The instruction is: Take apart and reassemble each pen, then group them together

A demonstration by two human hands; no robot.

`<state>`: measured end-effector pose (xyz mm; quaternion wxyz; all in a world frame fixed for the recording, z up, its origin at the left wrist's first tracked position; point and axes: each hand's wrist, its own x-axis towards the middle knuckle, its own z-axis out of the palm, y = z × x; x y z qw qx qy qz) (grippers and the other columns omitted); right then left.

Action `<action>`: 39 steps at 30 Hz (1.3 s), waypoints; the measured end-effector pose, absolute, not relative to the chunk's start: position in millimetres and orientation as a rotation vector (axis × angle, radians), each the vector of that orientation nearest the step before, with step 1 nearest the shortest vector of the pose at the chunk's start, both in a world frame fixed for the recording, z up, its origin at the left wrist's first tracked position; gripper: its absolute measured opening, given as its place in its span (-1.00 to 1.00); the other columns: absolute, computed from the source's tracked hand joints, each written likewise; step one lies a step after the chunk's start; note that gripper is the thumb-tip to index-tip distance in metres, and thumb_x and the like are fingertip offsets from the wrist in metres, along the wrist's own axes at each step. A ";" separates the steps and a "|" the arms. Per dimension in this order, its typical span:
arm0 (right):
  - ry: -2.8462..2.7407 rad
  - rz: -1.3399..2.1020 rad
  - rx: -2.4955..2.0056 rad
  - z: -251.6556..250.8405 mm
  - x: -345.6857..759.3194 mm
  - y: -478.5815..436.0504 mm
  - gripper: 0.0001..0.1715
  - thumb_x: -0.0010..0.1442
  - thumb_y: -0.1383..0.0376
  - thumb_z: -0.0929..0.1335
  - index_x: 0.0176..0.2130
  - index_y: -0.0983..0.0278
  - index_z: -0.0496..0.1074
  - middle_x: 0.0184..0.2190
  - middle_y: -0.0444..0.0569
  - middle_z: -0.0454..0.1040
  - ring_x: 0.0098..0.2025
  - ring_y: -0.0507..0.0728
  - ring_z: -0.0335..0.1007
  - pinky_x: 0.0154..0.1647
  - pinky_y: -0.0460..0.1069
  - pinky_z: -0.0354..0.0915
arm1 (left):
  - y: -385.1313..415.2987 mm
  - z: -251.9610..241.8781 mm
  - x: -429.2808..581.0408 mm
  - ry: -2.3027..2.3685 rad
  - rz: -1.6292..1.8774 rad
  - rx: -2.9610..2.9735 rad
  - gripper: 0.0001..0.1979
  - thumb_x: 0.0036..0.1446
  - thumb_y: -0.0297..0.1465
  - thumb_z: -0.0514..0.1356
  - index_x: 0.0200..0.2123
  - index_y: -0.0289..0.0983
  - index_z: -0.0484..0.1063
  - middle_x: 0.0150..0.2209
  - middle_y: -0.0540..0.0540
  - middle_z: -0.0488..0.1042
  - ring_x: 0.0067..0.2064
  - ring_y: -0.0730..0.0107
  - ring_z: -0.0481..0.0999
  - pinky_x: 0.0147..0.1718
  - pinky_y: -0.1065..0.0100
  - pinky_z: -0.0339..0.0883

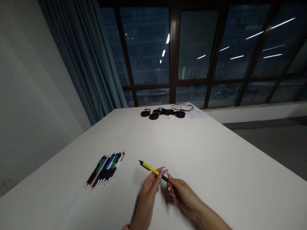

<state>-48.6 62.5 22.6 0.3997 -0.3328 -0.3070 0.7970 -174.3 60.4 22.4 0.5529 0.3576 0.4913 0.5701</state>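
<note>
A yellow pen with a black clicker end and a black grip is held above the white table, slanting down to the right. My left hand pinches it around the middle, thumb on the near side. At the pen's lower end, my right hand has its thumb and fingers closed on the black grip. The pen's tip is hidden among the right fingers. Left of my hands, several pens lie side by side in a slanted row, with black, green, pink, blue and white barrels.
The white table runs away toward dark windows. At its far end sit several round black objects, a small white item, a looped black cable and paper. A blue curtain hangs at the left.
</note>
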 end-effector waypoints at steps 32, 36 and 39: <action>-1.546 1.248 -1.194 17.9 -40.3 60.2 -0.31 0.20 -0.27 0.09 -0.51 0.22 0.24 -0.60 -0.13 0.27 -0.52 0.05 0.22 -0.45 -0.06 0.14 | 60.0 17.7 -168.0 1.187 1.381 0.828 -0.50 -0.26 -0.01 0.40 -0.37 -0.30 0.56 -0.59 0.01 0.44 -0.52 0.43 0.34 -0.31 0.34 0.33; -1.657 1.112 -1.238 18.0 -38.4 58.1 -0.36 0.27 -0.19 0.07 -0.49 0.22 0.25 -0.56 -0.09 0.35 -0.47 0.08 0.28 -0.40 -0.05 0.17 | 58.8 17.0 -168.4 1.203 1.378 0.822 -0.50 -0.25 -0.01 0.39 -0.35 -0.29 0.57 -0.57 0.00 0.45 -0.51 0.44 0.34 -0.32 0.35 0.32; -1.727 1.012 -1.248 17.6 -36.9 56.4 -0.43 0.32 -0.09 0.06 -0.44 0.22 0.27 -0.52 -0.07 0.39 -0.45 0.09 0.31 -0.39 -0.06 0.18 | 58.1 16.3 -168.5 1.217 1.375 0.809 -0.51 -0.25 -0.01 0.39 -0.35 -0.29 0.57 -0.54 -0.01 0.47 -0.53 0.47 0.31 -0.34 0.36 0.31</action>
